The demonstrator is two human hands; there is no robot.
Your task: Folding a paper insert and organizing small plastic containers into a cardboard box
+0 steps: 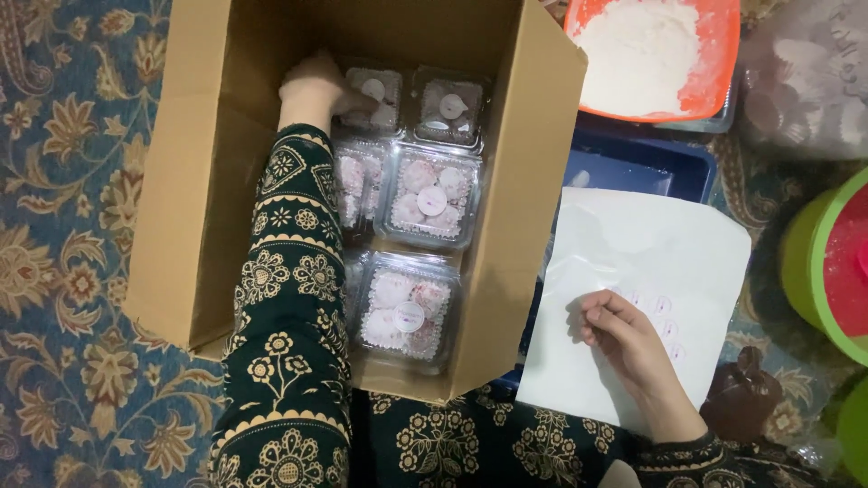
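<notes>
left hand (316, 89): deep in the cardboard box (181, 181), grip closed on the far-left clear clamshell tray (375, 95); a tilt could crush the sweets inside or pop the lid
trays: five in view, packed touching; a shove may jam one against its neighbour
right hand (624, 339): fingers curled on the white sticker sheet (633, 244), pinching at a round label; it could crease or tear

One cardboard box (208, 181) contains five visible clear plastic containers: two in the far row (375, 95) (449, 104), two in the middle row (355, 181) (429, 194) and one in the near row (407, 310). One white sticker sheet (633, 271) carries at least four round stickers (663, 305); the exact count cannot be determined. Also present: one orange bowl (723, 54) of white powder, one blue tray (633, 158) and two hands (312, 86) (624, 339).
</notes>
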